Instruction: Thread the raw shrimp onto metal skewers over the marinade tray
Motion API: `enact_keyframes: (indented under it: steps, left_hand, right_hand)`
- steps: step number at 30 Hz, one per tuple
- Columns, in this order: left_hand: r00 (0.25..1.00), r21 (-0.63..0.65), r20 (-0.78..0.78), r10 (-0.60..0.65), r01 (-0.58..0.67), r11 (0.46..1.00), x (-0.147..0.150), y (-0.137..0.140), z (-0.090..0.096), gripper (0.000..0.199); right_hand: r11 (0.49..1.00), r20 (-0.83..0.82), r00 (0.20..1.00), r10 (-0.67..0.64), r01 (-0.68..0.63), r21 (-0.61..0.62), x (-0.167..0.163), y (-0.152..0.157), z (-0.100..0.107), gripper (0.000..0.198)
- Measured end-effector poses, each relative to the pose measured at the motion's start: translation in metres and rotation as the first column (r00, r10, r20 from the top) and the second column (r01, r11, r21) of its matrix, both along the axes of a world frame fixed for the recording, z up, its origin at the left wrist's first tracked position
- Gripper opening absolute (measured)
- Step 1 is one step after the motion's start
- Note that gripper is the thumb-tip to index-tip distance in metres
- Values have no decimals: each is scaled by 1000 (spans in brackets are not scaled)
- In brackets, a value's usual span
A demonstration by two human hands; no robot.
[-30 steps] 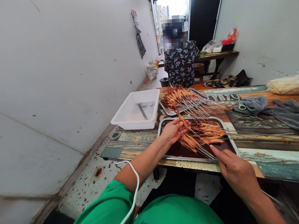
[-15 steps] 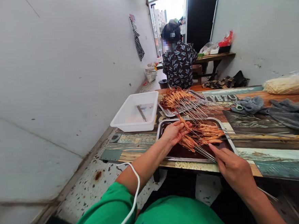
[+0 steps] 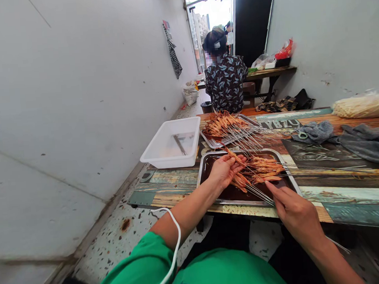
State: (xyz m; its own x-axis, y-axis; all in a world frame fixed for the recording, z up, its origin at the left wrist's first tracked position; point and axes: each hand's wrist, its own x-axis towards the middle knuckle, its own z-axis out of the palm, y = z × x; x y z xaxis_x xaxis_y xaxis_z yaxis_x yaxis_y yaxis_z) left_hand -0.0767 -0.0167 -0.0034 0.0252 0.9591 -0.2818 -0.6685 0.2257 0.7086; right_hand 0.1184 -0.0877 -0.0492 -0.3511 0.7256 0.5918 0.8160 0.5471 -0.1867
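Note:
My left hand [image 3: 225, 169] pinches a long, thin orange-brown food piece [image 3: 232, 154], whose exact kind I cannot make out, over the near metal tray [image 3: 205, 175]. A thin metal skewer [image 3: 255, 174] runs from that piece to my right hand [image 3: 293, 206], whose fingers are closed on it at the tray's front right. Thin metal ends [image 3: 337, 245] stick out beyond my right wrist. Under my hands, several skewered pieces [image 3: 264, 168] lie in dark liquid in the tray, their bare skewers pointing right and toward me.
Behind stands a second tray [image 3: 214, 144] heaped with skewered pieces [image 3: 225, 124]. A white plastic tub [image 3: 167, 156] with a metal tool [image 3: 179, 144] inside is at left. Grey cloths [image 3: 371, 144] and a bagged pale bundle [image 3: 365, 106] lie right. A person [image 3: 226, 81] sits beyond the table.
My left hand and the food piece have shifted very slightly to the right. My right hand stays nearly in place, still on the skewer. The view has moved a little.

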Motion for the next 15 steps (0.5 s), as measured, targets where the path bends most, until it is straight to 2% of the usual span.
enact_keyframes:
  steps: [8, 12, 15]
  left_hand:
    - [1000, -35, 5, -27, 27, 999, 9, -5, 1, 16]
    - [992, -17, -9, -123, 123, 992, 1, -2, 6, 12]
    - [982, -50, -21, -186, 184, 982, -6, 1, 11, 9]
  right_hand:
    - [998, -116, 993, 36, -41, -45, 1, 1, 5, 37]
    - [994, -155, 986, 63, -75, -76, 2, 1, 8, 34]
    - [991, -209, 975, 75, -96, -93, 3, 3, 11, 32]
